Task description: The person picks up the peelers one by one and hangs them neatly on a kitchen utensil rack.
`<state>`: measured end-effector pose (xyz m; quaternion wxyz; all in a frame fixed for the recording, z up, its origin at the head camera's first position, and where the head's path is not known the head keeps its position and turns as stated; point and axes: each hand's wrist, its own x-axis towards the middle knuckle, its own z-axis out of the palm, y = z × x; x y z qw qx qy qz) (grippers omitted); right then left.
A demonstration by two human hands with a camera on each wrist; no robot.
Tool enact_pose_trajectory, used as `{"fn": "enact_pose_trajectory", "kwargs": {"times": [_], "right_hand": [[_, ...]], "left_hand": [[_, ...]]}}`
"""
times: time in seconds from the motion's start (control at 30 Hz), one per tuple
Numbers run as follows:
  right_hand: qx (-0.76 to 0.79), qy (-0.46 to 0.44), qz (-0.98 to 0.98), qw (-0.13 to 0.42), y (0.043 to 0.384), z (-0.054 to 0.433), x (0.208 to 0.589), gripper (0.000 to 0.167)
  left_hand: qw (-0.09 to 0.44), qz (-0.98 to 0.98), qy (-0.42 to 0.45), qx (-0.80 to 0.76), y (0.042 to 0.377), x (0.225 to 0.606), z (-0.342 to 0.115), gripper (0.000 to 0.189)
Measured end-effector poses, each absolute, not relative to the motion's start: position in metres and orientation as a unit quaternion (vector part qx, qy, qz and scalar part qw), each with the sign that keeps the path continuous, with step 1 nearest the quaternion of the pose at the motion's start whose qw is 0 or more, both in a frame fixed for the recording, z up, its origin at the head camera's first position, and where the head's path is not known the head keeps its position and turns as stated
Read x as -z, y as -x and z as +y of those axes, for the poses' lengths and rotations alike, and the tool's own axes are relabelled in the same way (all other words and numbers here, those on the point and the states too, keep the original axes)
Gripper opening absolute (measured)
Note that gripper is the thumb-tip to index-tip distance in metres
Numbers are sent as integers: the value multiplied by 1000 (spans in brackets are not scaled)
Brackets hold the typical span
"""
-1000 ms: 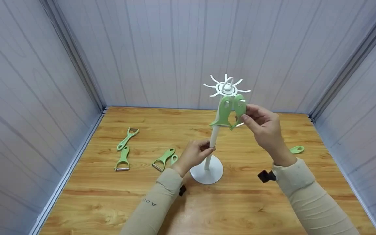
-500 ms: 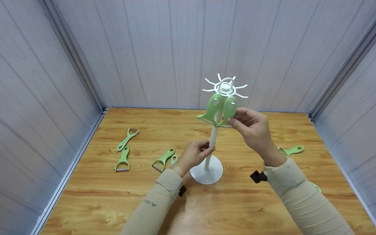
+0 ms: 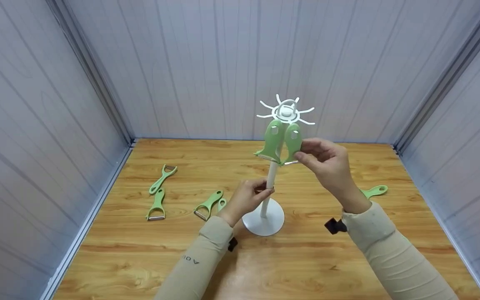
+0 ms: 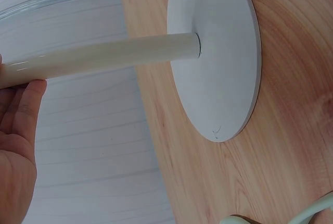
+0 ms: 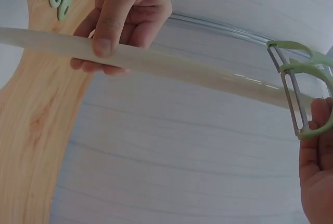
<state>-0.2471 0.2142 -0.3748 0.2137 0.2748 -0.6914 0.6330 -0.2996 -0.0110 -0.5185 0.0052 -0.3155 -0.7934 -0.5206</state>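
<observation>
I have the left hand (image 3: 247,195) wrapped on the white pole (image 3: 272,177), and the right hand (image 3: 327,164) pinching a green peeler (image 3: 293,143) just below the hook ring (image 3: 286,112). A white hook tip (image 3: 294,135) shows through its handle, right beside a second peeler (image 3: 272,143), hanging free of my fingers. I judge this the hanging step; next calls for checking the seat, then a gentle release without tugging.

Two green peelers (image 3: 272,142) side by side, blades down; white stand (image 3: 271,176)
</observation>
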Motion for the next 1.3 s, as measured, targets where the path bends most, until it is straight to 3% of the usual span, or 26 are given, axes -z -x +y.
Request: {"fn": "enact_pose_trajectory", "kwargs": {"times": [0.17,0.43,0.97,1.3], "right_hand": [[-626,-274,-696,222,247,228,374,34],[-623,-278,-693,232,250,253,381,21],[-650,-191,-708,202,248,297,404,23],[-617,-130,-744,219,246,315,420,23]], "left_hand": [[14,-795,314,519,299,518,-12,20],[16,-797,313,517,300,517,-13,20],[9,-792,320,520,300,517,-12,20],[18,-793,321,518,302,521,-10,19]]}}
